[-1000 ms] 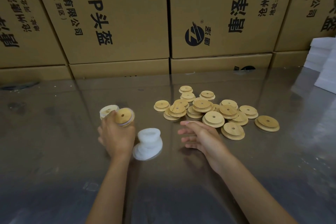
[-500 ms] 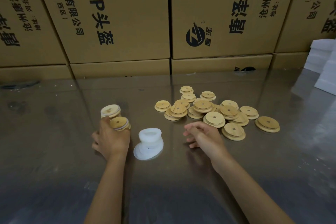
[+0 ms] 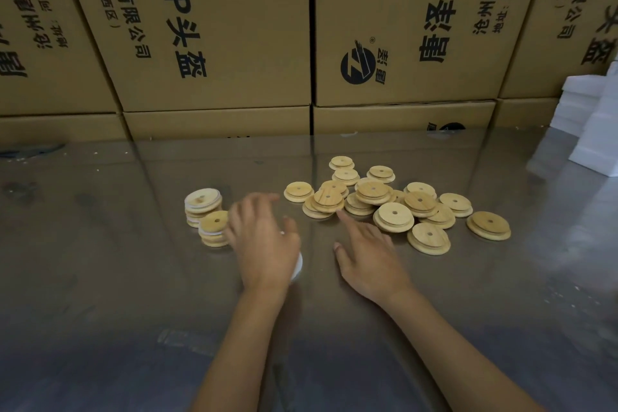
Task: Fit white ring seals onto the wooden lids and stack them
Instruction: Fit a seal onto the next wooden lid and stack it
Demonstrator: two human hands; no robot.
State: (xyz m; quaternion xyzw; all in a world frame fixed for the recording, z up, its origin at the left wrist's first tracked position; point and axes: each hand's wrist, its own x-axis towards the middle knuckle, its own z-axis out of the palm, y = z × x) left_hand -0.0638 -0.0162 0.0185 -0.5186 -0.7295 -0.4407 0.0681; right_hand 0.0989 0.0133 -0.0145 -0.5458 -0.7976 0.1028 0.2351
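So, quick rundown from where I'm standing:
Boxes: big brown cardboard cartons [image 3: 214, 27] with black print, stacked like a wall along the far edge of the desk.
Desk: shiny grey desk [image 3: 100, 278], reflections all over it.
Foam blocks: some white blocks [image 3: 588, 117] piled at the far right.
Loose lids: a heap of wooden lids [image 3: 394, 207] with centre holes, scattered right of middle, several overlapping.
Done stacks: two short stacks of lids with white rings showing between them, a taller one [image 3: 202, 206] farther back and a shorter one [image 3: 215, 229] touching its front.
Left hand: left hand [image 3: 264, 244] hovers palm down, fingers spread and loose, grip apart, holding nothing that I can see.
Ring seals: white ring seals [image 3: 298, 264] mostly hidden under that hand, just a white edge peeking out.
Right hand: right hand [image 3: 371, 254] also open, index finger stretched toward the near edge of the lid heap, grip apart.
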